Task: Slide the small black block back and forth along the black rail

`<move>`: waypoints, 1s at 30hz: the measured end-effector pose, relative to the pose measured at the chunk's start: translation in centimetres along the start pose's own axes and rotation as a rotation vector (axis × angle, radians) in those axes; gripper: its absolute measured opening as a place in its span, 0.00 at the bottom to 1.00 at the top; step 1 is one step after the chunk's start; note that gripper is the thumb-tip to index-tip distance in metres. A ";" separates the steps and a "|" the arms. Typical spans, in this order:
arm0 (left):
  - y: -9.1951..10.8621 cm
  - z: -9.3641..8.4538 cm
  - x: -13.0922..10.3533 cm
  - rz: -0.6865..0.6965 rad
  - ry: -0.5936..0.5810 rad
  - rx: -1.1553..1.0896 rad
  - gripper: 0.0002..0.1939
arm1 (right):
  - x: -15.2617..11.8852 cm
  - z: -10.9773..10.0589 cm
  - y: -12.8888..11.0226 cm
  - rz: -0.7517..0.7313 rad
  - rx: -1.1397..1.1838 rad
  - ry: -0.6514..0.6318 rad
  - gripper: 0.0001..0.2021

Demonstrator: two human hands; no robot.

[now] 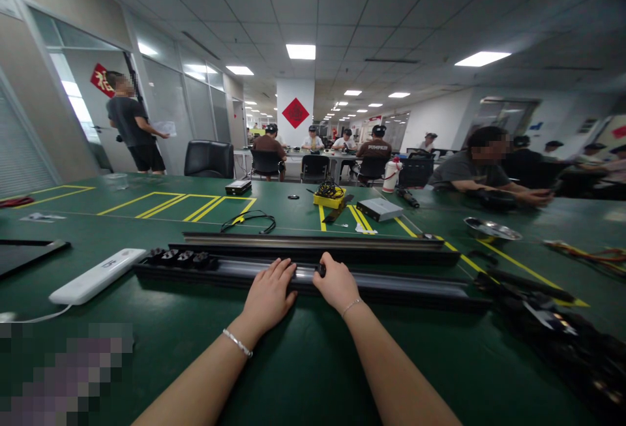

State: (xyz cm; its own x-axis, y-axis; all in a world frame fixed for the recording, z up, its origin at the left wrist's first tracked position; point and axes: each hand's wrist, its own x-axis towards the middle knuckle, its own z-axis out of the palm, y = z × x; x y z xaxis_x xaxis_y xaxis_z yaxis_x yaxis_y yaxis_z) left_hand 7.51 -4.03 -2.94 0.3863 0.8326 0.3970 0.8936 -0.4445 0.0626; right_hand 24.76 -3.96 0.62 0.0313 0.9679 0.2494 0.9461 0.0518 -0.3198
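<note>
A long black rail (405, 286) with a shiny inner channel lies across the table in front of me. My left hand (271, 289) rests on it, fingers stretched out over the channel. Just to the right, my right hand (337, 282) is closed around a small black part (321, 271), held at the channel; its exact kind is mostly hidden by my fingers. Several black socket-like modules (186, 256) sit in the left end of the rail. Directly behind lies a second long black rail (313, 243), roughly parallel to the first.
A white power strip (98, 276) lies left of the rail. Farther back are a black cable (252, 217), a yellow box (330, 199) with wires, and a grey box (379, 209). A metal bowl (491, 230) and a dark pile of parts (562, 334) are right. A person (479, 165) leans on the table.
</note>
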 end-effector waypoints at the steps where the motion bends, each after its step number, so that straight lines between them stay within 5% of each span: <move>1: 0.0 0.0 0.0 0.000 0.000 0.001 0.28 | 0.1 0.1 0.1 -0.005 0.001 -0.001 0.07; 17: 3.9 0.1 1.3 -0.116 -0.040 0.125 0.37 | 0.1 0.1 0.3 -0.024 0.026 0.013 0.08; 30: 2.8 0.3 0.9 -0.043 -0.010 0.021 0.32 | 0.2 0.2 0.7 0.014 0.062 -0.004 0.08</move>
State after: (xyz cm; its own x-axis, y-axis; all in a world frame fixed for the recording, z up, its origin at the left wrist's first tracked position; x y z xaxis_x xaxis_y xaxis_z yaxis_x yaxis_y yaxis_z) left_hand 10.41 -4.39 -2.71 0.3495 0.8541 0.3853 0.9140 -0.4011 0.0601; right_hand 25.33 -3.73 0.27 0.0425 0.9696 0.2409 0.9239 0.0536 -0.3788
